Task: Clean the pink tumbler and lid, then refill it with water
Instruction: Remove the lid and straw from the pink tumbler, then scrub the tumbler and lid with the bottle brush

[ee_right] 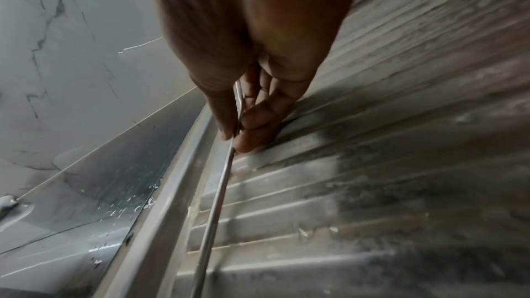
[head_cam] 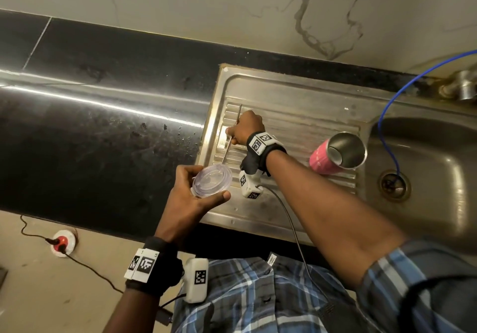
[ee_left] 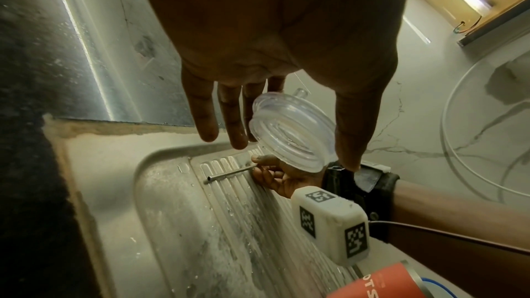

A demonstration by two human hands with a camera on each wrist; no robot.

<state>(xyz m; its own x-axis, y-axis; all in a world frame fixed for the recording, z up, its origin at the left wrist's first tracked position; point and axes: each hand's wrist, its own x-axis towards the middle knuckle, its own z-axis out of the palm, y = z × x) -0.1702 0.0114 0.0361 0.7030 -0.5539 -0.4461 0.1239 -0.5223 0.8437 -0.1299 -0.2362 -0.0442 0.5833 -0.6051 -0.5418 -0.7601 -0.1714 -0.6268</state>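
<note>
Pinching a metal straw (head_cam: 231, 136) btwn thumb & fingertips, right hand (head_cam: 246, 128) is low over the ribbed drainboard (head_cam: 304, 123). Left hand (head_cam: 192, 193) grips the clear lid (head_cam: 211, 181) by its rim, thumb vs fingers, above the drainboard's front edge. Pink tumbler (head_cam: 335, 156) lies on its side near the sink basin (head_cam: 426, 178), lid off.

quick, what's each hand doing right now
Left hand: holding the clear lid between thumb and fingers.
Right hand: pinching the metal straw over the drainboard.
</note>
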